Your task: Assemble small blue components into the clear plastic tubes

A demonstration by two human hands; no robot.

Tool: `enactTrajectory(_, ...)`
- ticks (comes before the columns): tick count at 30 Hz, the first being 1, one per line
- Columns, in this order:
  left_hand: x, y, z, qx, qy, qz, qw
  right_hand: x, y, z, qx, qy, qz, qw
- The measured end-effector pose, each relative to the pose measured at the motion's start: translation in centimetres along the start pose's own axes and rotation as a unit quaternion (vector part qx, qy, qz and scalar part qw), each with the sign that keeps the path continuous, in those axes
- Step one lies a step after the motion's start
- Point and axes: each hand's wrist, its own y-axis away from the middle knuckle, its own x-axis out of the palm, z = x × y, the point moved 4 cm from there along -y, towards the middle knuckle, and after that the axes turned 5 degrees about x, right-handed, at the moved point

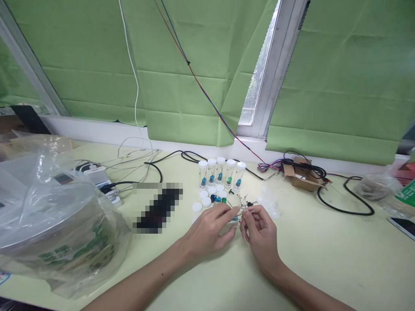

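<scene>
Close together on the table (pixel 301 268), my two hands work at a pile of small parts. My right hand (pixel 262 235) is closed, its thumb and forefinger pinching a thin metal pin-like stick. My left hand (pixel 210 225) curves over the pile with its fingers bent, a small blue part (pixel 235 219) showing between forefinger and thumb; what it grips is mostly hidden. More thin sticks (pixel 240 199) with small coloured ends stick up just beyond my fingertips. Clear tubes with white caps (pixel 240 176), each holding a blue or green piece, stand behind. Several loose white caps (pixel 206 201) lie nearer.
A large tub in a clear plastic bag (pixel 65 242) stands at left, beside a power strip (pixel 97 175) with plugs. Black cable (pixel 160 172) runs along the back. A small cardboard box (pixel 303 179) sits back right; a phone (pixel 403 225) lies at the right edge.
</scene>
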Motion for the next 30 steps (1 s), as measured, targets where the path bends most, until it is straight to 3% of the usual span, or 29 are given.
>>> enactTrajectory(15, -0.03, -0.02, -0.24, -0.010, 0.006, -0.011, 1.000, 0.04, 0.27, -0.08, -0.015, 0.024, 0.001, 1.000)
enactTrajectory(30, -0.06, 0.02, -0.10, -0.033, 0.018, -0.014, 0.999, -0.40, -0.27, 0.20, -0.022, 0.036, -0.041, 0.998)
